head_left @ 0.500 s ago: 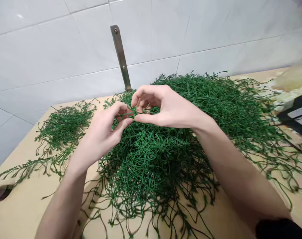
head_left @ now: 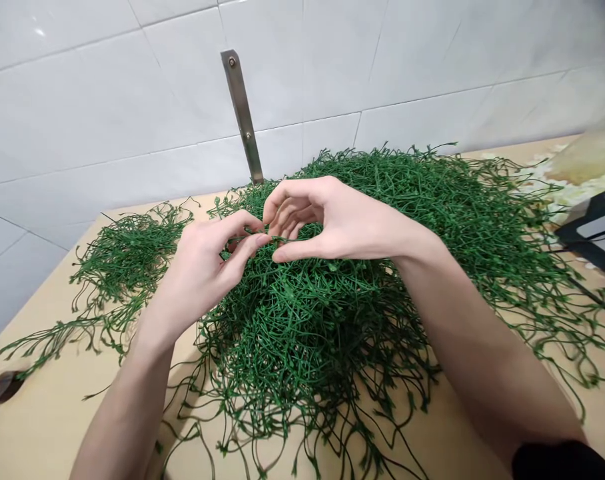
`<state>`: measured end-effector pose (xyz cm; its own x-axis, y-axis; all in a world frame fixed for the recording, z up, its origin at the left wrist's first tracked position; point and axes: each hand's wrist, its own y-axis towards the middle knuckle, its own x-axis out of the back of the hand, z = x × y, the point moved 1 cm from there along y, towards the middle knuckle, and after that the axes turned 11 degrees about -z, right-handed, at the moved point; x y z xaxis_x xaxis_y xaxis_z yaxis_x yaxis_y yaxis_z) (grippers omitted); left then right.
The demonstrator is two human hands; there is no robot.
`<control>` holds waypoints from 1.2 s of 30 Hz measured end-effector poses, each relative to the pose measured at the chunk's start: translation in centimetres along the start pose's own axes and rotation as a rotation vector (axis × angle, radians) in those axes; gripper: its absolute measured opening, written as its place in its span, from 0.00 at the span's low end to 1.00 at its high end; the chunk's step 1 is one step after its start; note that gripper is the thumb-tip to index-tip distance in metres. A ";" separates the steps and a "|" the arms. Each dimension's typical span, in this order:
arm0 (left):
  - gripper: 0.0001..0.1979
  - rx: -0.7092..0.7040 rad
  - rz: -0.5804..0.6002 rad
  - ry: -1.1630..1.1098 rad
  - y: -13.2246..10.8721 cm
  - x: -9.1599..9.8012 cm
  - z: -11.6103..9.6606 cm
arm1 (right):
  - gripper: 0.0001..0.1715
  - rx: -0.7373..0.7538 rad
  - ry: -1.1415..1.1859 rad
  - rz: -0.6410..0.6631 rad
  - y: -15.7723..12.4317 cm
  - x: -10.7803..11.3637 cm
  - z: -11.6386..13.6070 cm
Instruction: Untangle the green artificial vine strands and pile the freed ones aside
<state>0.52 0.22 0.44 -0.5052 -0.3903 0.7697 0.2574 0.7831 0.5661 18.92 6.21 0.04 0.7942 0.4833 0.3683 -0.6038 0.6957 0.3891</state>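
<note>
Over a big heap of green plastic stems point(head_left: 302, 327) my two hands meet, fingertips close together. My left hand point(head_left: 212, 260) pinches a thin green stem point(head_left: 285, 239) between thumb and forefinger. That stem runs rightward toward the curled fingers of my right hand point(head_left: 327, 220). The right thumb stands apart from its fingers, leaving a gap with green stems showing behind. Some of the right fingertips are hidden behind the left hand's tips.
A smaller pile of stems point(head_left: 132, 253) lies at the left of the wooden table point(head_left: 47, 413), near a dark object point(head_left: 2, 388). A metal bracket point(head_left: 242, 113) is fixed to the tiled wall point(head_left: 107, 87). At right are white petals point(head_left: 537, 180) and a black-edged item point(head_left: 595, 227).
My right thumb has parted from its fingers and dropped slightly, away from the left fingertips. My left hand has shifted a little and keeps its pinch.
</note>
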 end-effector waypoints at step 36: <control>0.14 0.002 0.114 -0.010 0.2 -0.1 -0.3 | 0.08 0.033 -0.214 -0.017 -0.2 -1.0 0.1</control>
<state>0.85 0.31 0.54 -0.4814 -0.2938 0.8258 0.3119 0.8231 0.4747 18.22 5.51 -0.30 0.7737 0.3455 0.5311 -0.5953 0.6835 0.4225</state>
